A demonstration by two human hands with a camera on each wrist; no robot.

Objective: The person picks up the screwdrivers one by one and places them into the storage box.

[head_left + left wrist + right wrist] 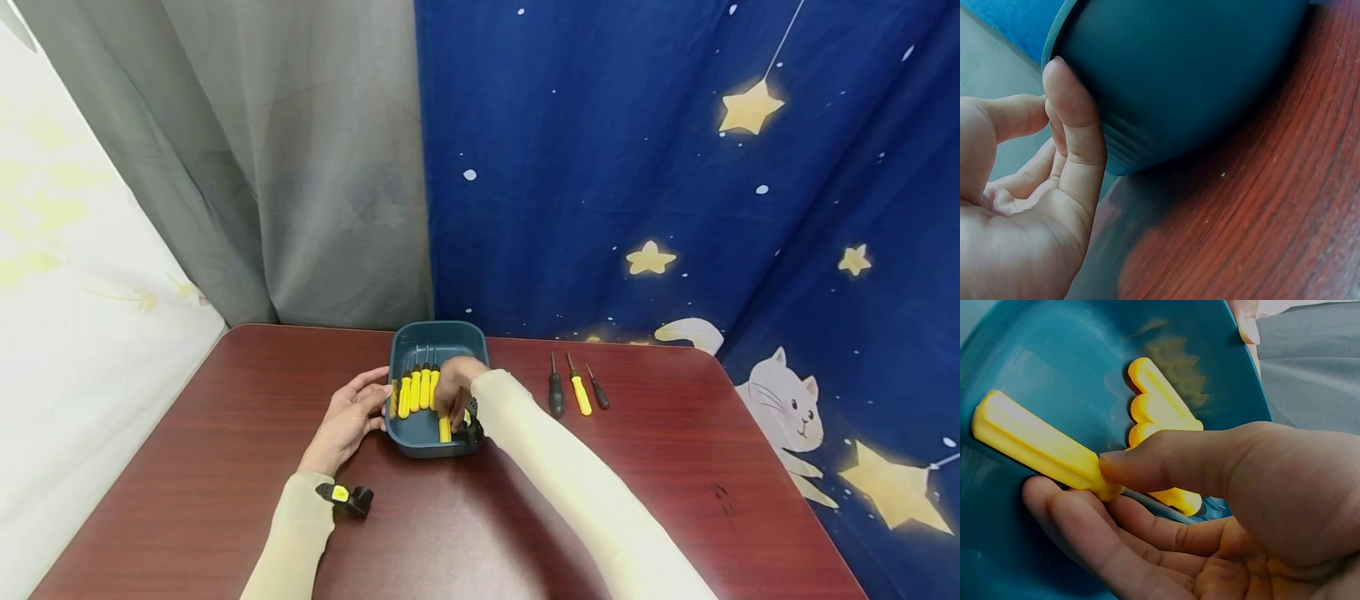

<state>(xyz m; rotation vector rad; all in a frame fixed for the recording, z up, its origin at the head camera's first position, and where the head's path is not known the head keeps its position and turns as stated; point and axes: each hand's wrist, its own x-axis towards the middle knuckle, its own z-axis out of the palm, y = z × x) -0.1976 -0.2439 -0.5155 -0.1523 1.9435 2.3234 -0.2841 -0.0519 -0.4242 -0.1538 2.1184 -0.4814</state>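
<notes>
A dark teal plastic bin stands on the table. At its left wall, my left hand holds the rim between thumb and fingers; the left wrist view shows a finger against the outer wall. My right hand reaches inside the bin. There it pinches a yellow-handled screwdriver between thumb and fingers, near where the handle meets the metal shaft. Several other yellow-handled screwdrivers lie side by side in the bin, left of the right hand. Fingers partly hide the held shaft.
Right of the bin, three screwdrivers lie on the reddish wooden table: a large black one, a yellow one and a small black one. Grey and blue star-print curtains hang behind the table.
</notes>
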